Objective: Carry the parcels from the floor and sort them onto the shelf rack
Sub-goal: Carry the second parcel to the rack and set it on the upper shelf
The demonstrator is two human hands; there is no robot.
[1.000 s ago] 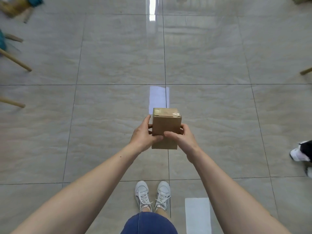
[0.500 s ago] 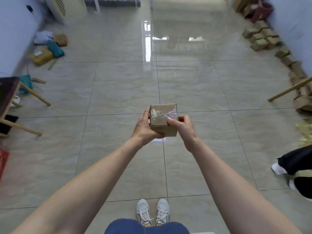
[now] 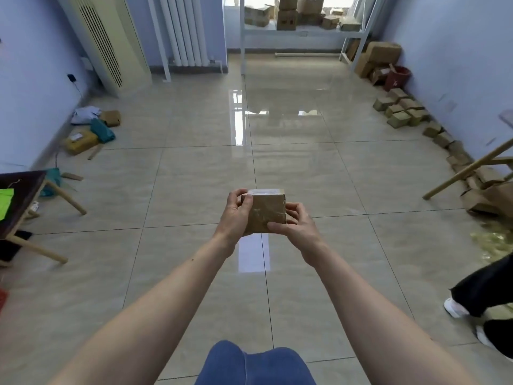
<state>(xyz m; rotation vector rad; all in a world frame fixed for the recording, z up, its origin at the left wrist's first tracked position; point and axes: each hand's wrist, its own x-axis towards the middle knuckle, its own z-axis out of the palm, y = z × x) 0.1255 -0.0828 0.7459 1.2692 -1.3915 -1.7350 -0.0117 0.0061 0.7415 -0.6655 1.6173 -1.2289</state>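
Holding a small taped cardboard parcel (image 3: 267, 211) out front, left hand (image 3: 234, 215) wrapped on one side, right hand (image 3: 298, 227) clamped on the other. Shelf rack (image 3: 301, 30) sits way ahead of both hands, more boxes (image 3: 399, 111) off to the right along the wall.

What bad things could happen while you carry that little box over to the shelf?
The floor looks shiny and maybe slippery, so a fall is possible. Another person's leg is close on the right and could bump the carrier. The left hand and right hand pinch the box mainly with the fingers, so it might slip.
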